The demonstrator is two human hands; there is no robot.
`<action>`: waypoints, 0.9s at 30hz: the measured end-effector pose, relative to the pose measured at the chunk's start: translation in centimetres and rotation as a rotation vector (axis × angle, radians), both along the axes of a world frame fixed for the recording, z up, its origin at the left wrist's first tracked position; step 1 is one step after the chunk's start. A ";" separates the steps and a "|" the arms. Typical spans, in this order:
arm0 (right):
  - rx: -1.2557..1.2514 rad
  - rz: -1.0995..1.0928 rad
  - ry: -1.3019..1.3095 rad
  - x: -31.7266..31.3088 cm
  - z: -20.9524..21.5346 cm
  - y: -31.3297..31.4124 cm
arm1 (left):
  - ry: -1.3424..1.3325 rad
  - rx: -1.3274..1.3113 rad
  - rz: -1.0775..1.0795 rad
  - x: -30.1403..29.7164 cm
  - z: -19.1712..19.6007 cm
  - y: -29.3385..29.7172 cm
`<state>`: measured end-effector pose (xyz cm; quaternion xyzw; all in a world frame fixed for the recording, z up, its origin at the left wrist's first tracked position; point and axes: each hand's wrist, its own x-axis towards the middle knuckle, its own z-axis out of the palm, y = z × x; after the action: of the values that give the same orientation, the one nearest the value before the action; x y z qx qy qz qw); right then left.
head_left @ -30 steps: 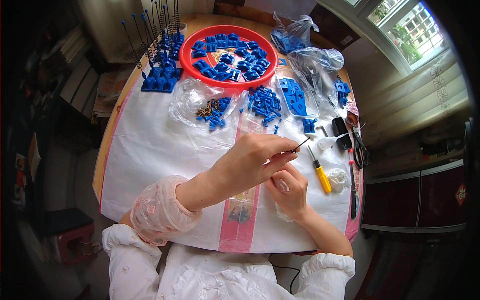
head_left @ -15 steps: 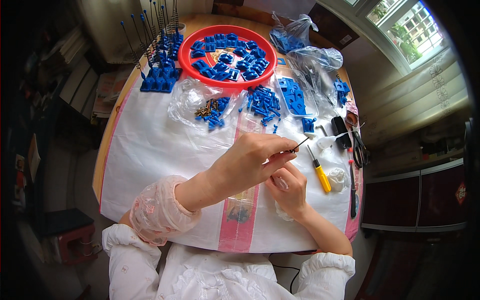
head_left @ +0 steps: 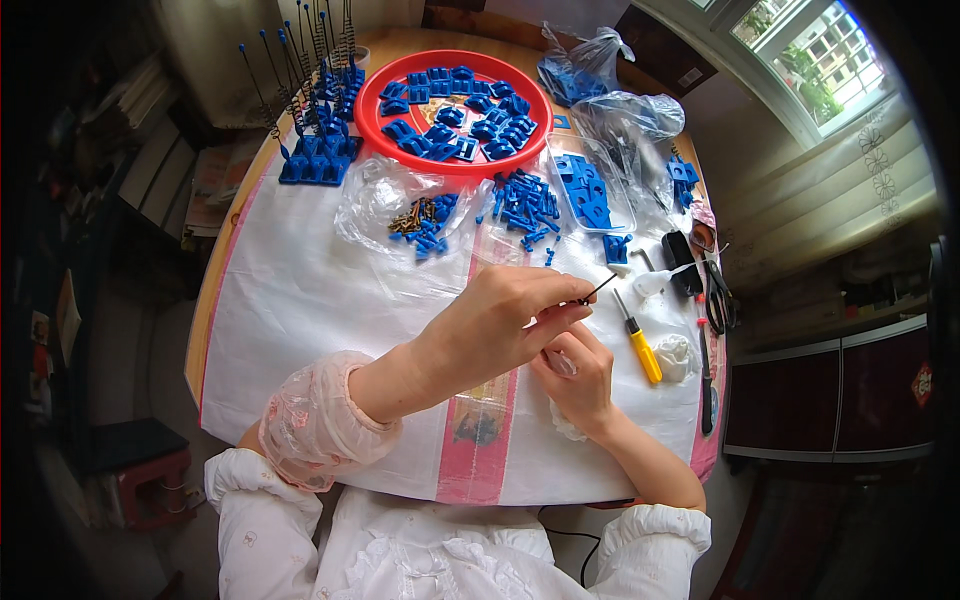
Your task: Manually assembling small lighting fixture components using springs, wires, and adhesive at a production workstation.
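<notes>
My left hand [head_left: 520, 312] is closed in a pinch on a thin black rod [head_left: 602, 288], which points up and to the right. Just below and right of it, my right hand [head_left: 580, 380] is closed with curled fingers; what it grips is mostly hidden, with only something pale showing between the fingers. Beyond my hands lie a pile of small blue plastic pegs [head_left: 528, 205] and a clear plastic bag [head_left: 375, 205] with brass-coloured screws [head_left: 410, 217] and more blue pieces. A screwdriver with a yellow handle [head_left: 645, 357] rests to the right of my right hand.
A red round tray [head_left: 364, 130] of blue parts stands at the back. Blue stands with black coiled wires [head_left: 320, 160] rise at back left. A clear box [head_left: 627, 215] of blue plates, a white glue bottle [head_left: 653, 283], black scissors [head_left: 718, 300] and a black-handled tool [head_left: 708, 400] lie along the right.
</notes>
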<state>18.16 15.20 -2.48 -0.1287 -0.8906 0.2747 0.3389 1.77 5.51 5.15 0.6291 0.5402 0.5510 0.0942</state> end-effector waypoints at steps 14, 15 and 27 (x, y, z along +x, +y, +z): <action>0.005 -0.054 0.169 0.6 2.0 0.1 | -0.009 0.021 0.006 0.1 0.0 0.0; -0.020 -0.069 0.207 0.8 2.2 0.3 | -0.009 0.024 0.005 0.1 0.0 0.0; -1.347 0.132 0.050 2.4 3.3 4.3 | -0.034 0.033 -0.010 0.3 0.1 0.0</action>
<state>20.55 19.52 0.77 -0.2507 -0.5228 0.7929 0.1878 2.04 5.53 5.23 0.6235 0.5263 0.5701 0.0957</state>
